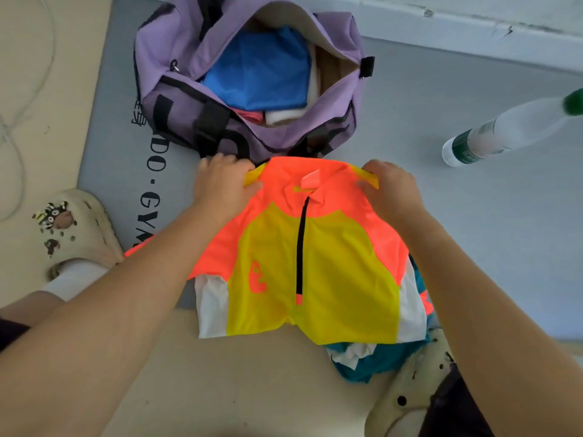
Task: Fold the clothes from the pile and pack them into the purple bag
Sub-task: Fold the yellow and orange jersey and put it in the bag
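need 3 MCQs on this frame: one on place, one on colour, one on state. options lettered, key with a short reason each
1. Where is the water bottle?
A. inside the bag
B. lying on the grey mat, right of the bag
C. under the jacket

2. What colour is the top garment in the bag?
A. blue
B. green
C. black

3. What state is the bag in?
A. zipped shut
B. open
C. turned upside down

Key:
1 B: the water bottle lies on the grey mat, right of the purple bag.
2 A: a blue garment lies on top inside.
3 B: clothes show through its open top, while the left hand and right hand hold the jacket at its shoulders.
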`<state>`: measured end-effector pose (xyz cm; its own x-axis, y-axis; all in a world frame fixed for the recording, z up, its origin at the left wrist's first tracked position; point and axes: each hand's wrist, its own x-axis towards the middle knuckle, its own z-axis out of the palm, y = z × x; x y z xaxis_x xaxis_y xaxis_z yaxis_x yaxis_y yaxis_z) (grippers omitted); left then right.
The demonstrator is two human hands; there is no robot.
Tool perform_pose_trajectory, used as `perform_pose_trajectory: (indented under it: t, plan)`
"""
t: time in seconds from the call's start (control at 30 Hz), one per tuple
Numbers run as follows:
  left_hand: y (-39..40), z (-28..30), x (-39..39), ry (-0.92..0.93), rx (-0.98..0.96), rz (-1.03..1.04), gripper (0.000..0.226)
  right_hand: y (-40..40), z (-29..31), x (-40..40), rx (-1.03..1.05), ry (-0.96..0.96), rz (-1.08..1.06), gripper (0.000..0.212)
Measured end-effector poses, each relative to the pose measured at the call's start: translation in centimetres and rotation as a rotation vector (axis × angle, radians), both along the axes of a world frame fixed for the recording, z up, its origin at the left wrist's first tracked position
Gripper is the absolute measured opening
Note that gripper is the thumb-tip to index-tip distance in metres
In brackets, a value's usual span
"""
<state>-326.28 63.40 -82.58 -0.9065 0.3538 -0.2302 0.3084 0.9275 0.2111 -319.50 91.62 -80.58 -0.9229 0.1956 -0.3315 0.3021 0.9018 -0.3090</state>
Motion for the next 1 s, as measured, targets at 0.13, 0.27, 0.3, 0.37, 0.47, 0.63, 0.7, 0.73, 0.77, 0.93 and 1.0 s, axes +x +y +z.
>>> perform_pose_trajectory:
  t: [0.13, 0.27, 0.3, 0.37, 0.47, 0.63, 0.7, 0.73, 0.77, 0.93, 1.0]
  plan:
    - [3.3, 1.6, 7.0, 0.136, 0.213, -0.010, 0.048, 1.3, 1.4, 6.5, -0.159, 0.179, -0.402, 0.031]
    - [8.4, 2.3, 14.9, 0.086, 0.278, -0.201, 0.040, 2.6, 0.8, 14.9, -0.156, 0.003, -0.765, 0.016]
    - [9.2, 2.2, 16.3, 0.012, 0.241, -0.206, 0.042, 2.8, 0.5, 16.9, -0.173, -0.075, -0.817, 0.019]
    - [9.9, 1.8, 18.2, -0.162, 0.129, -0.204, 0.054, 3.2, -0.2, 20.2, -0.262, -0.256, -0.876, 0.028]
    - [9.7, 0.8, 19.3, -0.271, 0.052, -0.259, 0.068, 3.6, -0.8, 23.1, -0.407, -0.386, -0.911, 0.046]
    - [9.0, 0.7, 18.8, -0.303, 0.050, -0.303, 0.073, 3.7, -0.4, 24.8, -0.518, -0.207, -1.013, 0.049]
    - [9.0, 0.7, 18.9, -0.324, 0.044, -0.298, 0.074, 3.7, 0.1, 25.0, -0.552, -0.313, -0.917, 0.048]
    - [9.0, 0.6, 19.0, -0.333, 0.045, -0.293, 0.075, 3.6, 0.3, 25.2, -0.577, -0.383, -0.835, 0.046]
    - [9.1, 0.6, 19.1, -0.339, 0.049, -0.286, 0.076, 3.6, 0.5, 25.5, -0.606, -0.420, -0.773, 0.041]
    - [8.8, 0.3, 19.6, -0.264, 0.060, -0.315, 0.073, 5.4, 1.1, 27.3, -0.691, -0.212, -0.940, 0.033]
    - [8.7, 0.0, 20.0, -0.269, 0.062, -0.363, 0.071, 6.3, 1.1, 27.7, -0.579, -0.229, -0.906, 0.034]
